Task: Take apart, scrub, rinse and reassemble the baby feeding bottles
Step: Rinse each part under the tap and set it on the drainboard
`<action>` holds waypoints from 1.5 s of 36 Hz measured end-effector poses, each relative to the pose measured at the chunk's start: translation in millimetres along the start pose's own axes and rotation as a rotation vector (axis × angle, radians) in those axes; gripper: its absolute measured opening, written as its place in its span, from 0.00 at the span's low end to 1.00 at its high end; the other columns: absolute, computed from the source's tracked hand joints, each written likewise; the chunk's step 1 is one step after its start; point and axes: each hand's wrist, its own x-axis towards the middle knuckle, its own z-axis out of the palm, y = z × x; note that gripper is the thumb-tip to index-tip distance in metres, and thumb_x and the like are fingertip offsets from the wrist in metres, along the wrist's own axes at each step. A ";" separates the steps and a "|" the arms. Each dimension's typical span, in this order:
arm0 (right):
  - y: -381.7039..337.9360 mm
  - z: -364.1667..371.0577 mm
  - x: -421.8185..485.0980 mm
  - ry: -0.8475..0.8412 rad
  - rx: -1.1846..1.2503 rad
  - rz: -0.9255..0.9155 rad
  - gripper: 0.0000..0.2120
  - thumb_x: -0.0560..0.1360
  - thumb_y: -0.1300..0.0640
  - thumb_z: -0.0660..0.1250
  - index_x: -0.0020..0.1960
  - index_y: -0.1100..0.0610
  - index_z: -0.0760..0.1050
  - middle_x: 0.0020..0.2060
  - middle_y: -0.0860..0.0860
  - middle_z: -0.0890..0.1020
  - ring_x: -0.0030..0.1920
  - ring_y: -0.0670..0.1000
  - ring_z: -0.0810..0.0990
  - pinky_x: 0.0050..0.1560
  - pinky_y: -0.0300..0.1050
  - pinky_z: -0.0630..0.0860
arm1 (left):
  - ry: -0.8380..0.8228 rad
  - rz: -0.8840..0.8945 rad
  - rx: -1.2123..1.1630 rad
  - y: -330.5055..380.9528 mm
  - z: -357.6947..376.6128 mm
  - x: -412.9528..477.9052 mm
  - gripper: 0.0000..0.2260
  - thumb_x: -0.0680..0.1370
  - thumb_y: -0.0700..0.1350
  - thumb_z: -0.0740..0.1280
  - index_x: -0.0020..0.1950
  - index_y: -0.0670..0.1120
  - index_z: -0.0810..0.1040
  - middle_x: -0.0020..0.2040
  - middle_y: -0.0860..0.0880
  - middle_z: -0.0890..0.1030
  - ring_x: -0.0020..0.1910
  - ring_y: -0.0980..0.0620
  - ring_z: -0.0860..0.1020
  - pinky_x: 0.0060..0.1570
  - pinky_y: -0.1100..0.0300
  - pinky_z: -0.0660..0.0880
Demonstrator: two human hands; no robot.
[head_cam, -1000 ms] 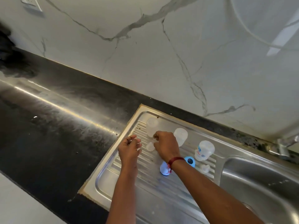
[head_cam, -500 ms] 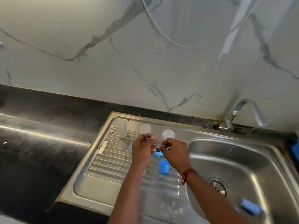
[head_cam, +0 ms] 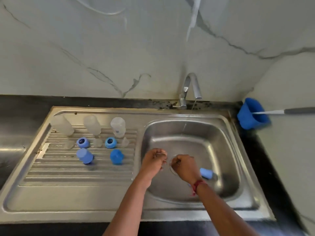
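Tap [head_cam: 192,87] trickling into sink [head_cam: 226,133]; blue caps [head_cam: 84,155] on drainboard [head_cam: 68,176]; blue cup [head_cam: 247,120] right.

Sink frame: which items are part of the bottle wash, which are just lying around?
Job: three clear bottles, three clear teats, two blue rings, two blue caps, light-blue cap in the basin, running tap.
Lying about: blue holder, grey-handled tool in it.

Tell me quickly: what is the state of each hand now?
Left hand: fingers curled; what it holds, if anything, cannot be told.
Right hand: the same.
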 end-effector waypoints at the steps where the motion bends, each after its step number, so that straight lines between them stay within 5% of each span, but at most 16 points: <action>1: 11.8 -2.7 1.9 -0.032 -0.039 0.016 0.09 0.70 0.52 0.65 0.42 0.52 0.83 0.42 0.50 0.86 0.45 0.53 0.83 0.43 0.40 0.73 | -0.013 -0.012 0.007 -2.4 8.3 0.5 0.05 0.78 0.40 0.67 0.48 0.49 0.78 0.44 0.48 0.84 0.40 0.54 0.79 0.39 0.59 0.73; 5: 52.5 -10.7 10.8 -0.128 -0.220 0.066 0.10 0.73 0.56 0.65 0.50 0.55 0.82 0.50 0.56 0.85 0.52 0.59 0.82 0.49 0.47 0.75 | -0.028 -0.044 0.052 -9.4 31.3 5.6 0.06 0.78 0.39 0.66 0.45 0.49 0.77 0.43 0.47 0.78 0.43 0.50 0.75 0.40 0.59 0.69; 11: 101.0 -7.1 28.0 -0.366 -0.304 0.111 0.21 0.67 0.64 0.69 0.59 0.53 0.81 0.57 0.52 0.83 0.57 0.53 0.81 0.54 0.43 0.77 | 0.035 -0.077 0.037 -18.8 44.8 22.6 0.06 0.78 0.38 0.68 0.48 0.50 0.79 0.42 0.49 0.78 0.40 0.53 0.74 0.38 0.61 0.68; 16: 120.9 11.3 37.2 -0.513 -0.384 0.023 0.21 0.73 0.61 0.69 0.65 0.53 0.75 0.62 0.52 0.78 0.64 0.53 0.76 0.61 0.45 0.73 | 0.121 -0.096 -0.005 -30.1 45.2 36.7 0.07 0.78 0.38 0.67 0.52 0.49 0.79 0.41 0.51 0.81 0.40 0.54 0.77 0.36 0.61 0.70; 23: 125.5 35.6 37.7 -0.483 -0.762 -0.086 0.19 0.81 0.66 0.54 0.71 0.57 0.67 0.66 0.58 0.71 0.63 0.60 0.77 0.56 0.51 0.75 | 0.183 -0.110 -0.131 -34.3 48.0 54.8 0.07 0.79 0.35 0.66 0.47 0.48 0.78 0.40 0.48 0.79 0.35 0.55 0.75 0.29 0.66 0.67; 27: 130.9 39.2 35.8 -0.516 -0.756 -0.072 0.17 0.81 0.61 0.59 0.69 0.57 0.68 0.66 0.57 0.72 0.63 0.58 0.77 0.56 0.50 0.75 | 0.198 -0.128 -0.201 -33.5 49.5 61.0 0.06 0.79 0.35 0.66 0.50 0.46 0.77 0.42 0.46 0.79 0.33 0.56 0.76 0.27 0.66 0.67; 29: 129.0 30.9 43.1 -0.523 -0.645 -0.069 0.16 0.79 0.57 0.62 0.66 0.57 0.71 0.62 0.54 0.75 0.61 0.55 0.78 0.56 0.48 0.74 | 0.200 -0.124 -0.215 -33.6 49.5 62.7 0.06 0.79 0.35 0.66 0.50 0.46 0.78 0.42 0.46 0.79 0.34 0.56 0.77 0.28 0.66 0.67; 33: 117.5 8.6 73.6 -0.486 -0.120 -0.050 0.04 0.72 0.61 0.69 0.40 0.55 0.78 0.36 0.41 0.82 0.44 0.44 0.81 0.46 0.34 0.70 | 0.223 -0.108 -0.231 -31.4 46.9 64.6 0.05 0.79 0.37 0.67 0.53 0.44 0.80 0.44 0.45 0.81 0.39 0.53 0.78 0.33 0.63 0.69; 38: 93.7 -20.7 111.4 -0.178 0.465 0.036 0.23 0.67 0.72 0.74 0.53 0.48 0.80 0.53 0.52 0.83 0.43 0.52 0.83 0.45 0.40 0.78 | 0.215 -0.064 -0.184 -22.7 42.5 67.8 0.05 0.79 0.39 0.68 0.54 0.46 0.80 0.45 0.46 0.83 0.43 0.52 0.80 0.39 0.59 0.72; 44: 61.7 -59.4 144.2 -0.095 0.814 0.060 0.25 0.69 0.74 0.73 0.58 0.51 0.77 0.49 0.47 0.82 0.45 0.45 0.81 0.42 0.36 0.79 | 0.173 0.005 -0.124 2.4 45.9 82.9 0.04 0.75 0.43 0.70 0.48 0.50 0.80 0.44 0.46 0.82 0.43 0.51 0.78 0.37 0.61 0.71; 48: 47.0 -71.7 149.6 -0.190 0.880 0.132 0.09 0.75 0.58 0.73 0.53 0.60 0.80 0.42 0.56 0.82 0.34 0.49 0.79 0.33 0.40 0.79 | 0.116 0.044 -0.044 15.7 55.3 105.8 0.13 0.75 0.42 0.69 0.59 0.46 0.78 0.46 0.49 0.81 0.43 0.52 0.78 0.38 0.61 0.73; 54: 43.9 -77.2 154.5 -0.230 0.814 0.245 0.27 0.78 0.39 0.64 0.43 0.64 0.80 0.33 0.61 0.80 0.26 0.53 0.76 0.27 0.40 0.72 | 0.004 0.221 0.191 27.9 75.7 132.8 0.26 0.73 0.36 0.75 0.70 0.47 0.73 0.59 0.51 0.77 0.53 0.52 0.79 0.49 0.67 0.76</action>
